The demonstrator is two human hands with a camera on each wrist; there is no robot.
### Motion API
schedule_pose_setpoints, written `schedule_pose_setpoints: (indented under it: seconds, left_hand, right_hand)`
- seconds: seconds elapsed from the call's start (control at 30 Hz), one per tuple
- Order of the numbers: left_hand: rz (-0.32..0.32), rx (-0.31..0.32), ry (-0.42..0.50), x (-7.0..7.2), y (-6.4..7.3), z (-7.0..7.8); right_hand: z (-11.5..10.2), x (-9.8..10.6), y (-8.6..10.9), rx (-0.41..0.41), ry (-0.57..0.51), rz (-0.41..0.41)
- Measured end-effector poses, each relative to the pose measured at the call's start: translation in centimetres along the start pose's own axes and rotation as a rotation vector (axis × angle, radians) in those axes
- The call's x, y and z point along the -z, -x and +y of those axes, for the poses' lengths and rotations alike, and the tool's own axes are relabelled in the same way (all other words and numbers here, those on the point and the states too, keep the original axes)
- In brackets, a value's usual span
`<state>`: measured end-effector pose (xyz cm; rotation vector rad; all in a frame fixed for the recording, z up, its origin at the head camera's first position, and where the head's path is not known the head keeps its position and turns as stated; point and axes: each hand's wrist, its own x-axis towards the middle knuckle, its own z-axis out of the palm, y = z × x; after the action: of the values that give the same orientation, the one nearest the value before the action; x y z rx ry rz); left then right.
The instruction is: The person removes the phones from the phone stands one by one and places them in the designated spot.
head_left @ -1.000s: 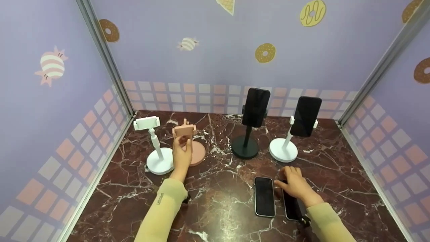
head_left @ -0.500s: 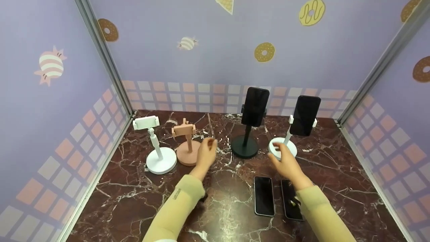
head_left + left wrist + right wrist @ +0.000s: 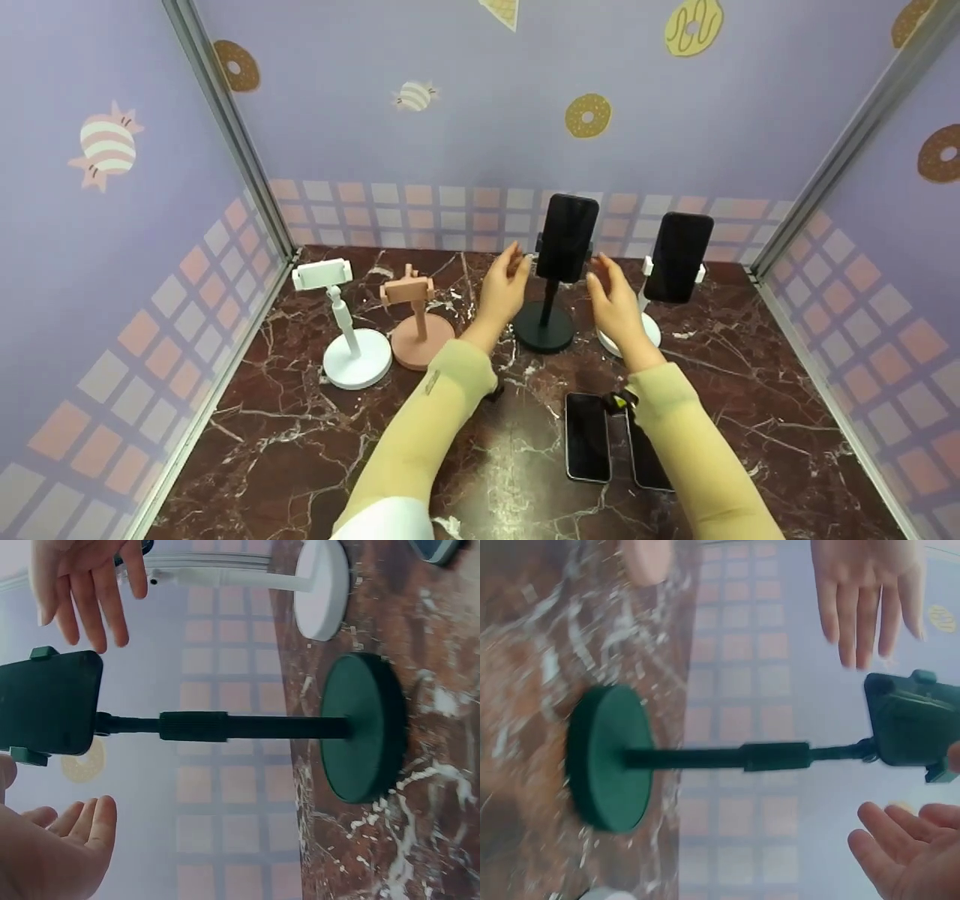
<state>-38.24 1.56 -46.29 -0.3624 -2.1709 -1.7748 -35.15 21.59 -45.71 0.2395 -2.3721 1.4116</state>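
Observation:
A black phone (image 3: 567,238) is clamped upright in a black phone stand (image 3: 546,328) at the back of the table. My left hand (image 3: 504,291) is raised just left of this phone, its fingers relaxed and holding nothing. On the other side, my right hand (image 3: 616,304) is held with loosely bent fingers, also holding nothing. Both wrist views show the stand's black pole (image 3: 270,727) between the two hands. Whether either thumb touches the phone clamp (image 3: 30,756), I cannot tell.
A white stand (image 3: 643,334) with another phone (image 3: 679,257) stands at the right. At the left are a white stand (image 3: 358,360) and a pink stand (image 3: 422,341), their clamps holding no phone. A phone (image 3: 587,437) lies in front, beside one partly under my right arm (image 3: 651,457).
My left hand has left the pink stand and moved right to the black stand. The right hand has risen from the lying phones to the black stand's other side.

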Motion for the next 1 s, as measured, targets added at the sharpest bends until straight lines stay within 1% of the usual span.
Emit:
schedule_pose_setpoints:
  seconds: [0.17,0.33,0.47,0.6,0.73,0.83,1.0]
  left_hand:
    - [-0.036,-0.003,0.014,-0.4,-1.5,0.9]
    - [-0.048,-0.009,0.003,-0.5,-2.1,1.6]
    - [-0.045,-0.013,0.002,-0.7,-2.3,2.0]
    - [-0.024,-0.001,-0.005,-0.9,-2.3,2.1]
    - [-0.007,0.028,0.001,-1.0,-2.3,2.3]
    - [-0.005,0.048,0.022,-1.0,-2.3,2.4]
    - [0.011,0.059,0.037,-1.0,-2.2,2.4]
  right_hand:
    - [-1.2,-0.5,-1.3,-0.014,-0.037,0.023]
    - [-1.7,-0.8,-1.9,-0.007,-0.024,0.032]
    - [-1.8,-1.1,-2.1,0.006,-0.053,0.064]
    - [-1.9,-1.4,-2.2,0.011,-0.094,0.109]
    - [-1.9,-1.5,-2.3,-0.006,-0.113,0.146]
    - [-1.9,-1.6,-2.3,-0.022,-0.124,0.171]
    - [-1.9,-1.6,-2.4,-0.032,-0.159,0.189]
